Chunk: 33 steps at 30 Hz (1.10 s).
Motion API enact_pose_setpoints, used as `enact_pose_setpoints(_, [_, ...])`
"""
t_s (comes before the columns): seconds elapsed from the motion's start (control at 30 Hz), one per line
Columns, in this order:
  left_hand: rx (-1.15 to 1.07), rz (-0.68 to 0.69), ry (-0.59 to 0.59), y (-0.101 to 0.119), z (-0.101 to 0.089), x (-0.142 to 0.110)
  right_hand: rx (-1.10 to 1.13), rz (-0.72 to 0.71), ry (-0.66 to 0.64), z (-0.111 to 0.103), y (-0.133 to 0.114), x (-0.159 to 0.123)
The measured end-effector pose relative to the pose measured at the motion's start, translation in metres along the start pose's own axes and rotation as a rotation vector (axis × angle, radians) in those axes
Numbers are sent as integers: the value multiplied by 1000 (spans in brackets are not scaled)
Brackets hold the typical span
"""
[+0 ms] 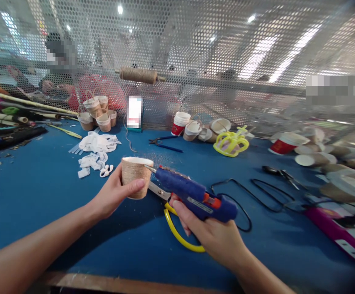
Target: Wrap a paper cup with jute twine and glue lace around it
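My left hand (118,190) is wrapped round a twine-covered paper cup (136,176), holding it upright above the table with its white inside showing. In my right hand (208,228) is a blue hot glue gun (183,183), gripped by the handle. Its metal nozzle points left and meets the cup's outer side near the rim; whether it touches I cannot tell. Under the glue gun lie yellow-handled scissors (173,228), partly hidden by my right hand and the cup.
White lace trim (98,143) and small twine-wrapped baskets (103,121) stand at the back left. Pliers (168,146), red paper cups (180,122) and a yellow crown-shaped piece (231,143) lie farther back. At the right are a black cord (269,204) and a purple power strip (333,232). A twine spool (138,75) hangs on the mesh.
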<state>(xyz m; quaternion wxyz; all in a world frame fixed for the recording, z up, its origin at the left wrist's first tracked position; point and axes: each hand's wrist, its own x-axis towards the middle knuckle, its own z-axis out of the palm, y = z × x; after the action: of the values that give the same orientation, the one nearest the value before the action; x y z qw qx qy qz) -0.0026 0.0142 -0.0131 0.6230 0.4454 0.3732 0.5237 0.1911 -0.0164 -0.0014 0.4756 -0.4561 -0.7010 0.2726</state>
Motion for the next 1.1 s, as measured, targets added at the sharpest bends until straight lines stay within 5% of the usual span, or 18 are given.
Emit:
enact_pose_setpoints(0.6, [99,82,14,-3,-5,2,28,47,-9,-1,-7,0])
enact_pose_setpoints(0.77, [177,141,33,-2,-4,1,-14,152,-62,-5,-17,2])
enact_pose_setpoints(0.97, [240,159,75,-1,-6,1,66,82,-7,-2,-4,0])
enact_pose_setpoints(1.1, [306,172,109,3,-4,1,76,199,-11,-2,-10,0])
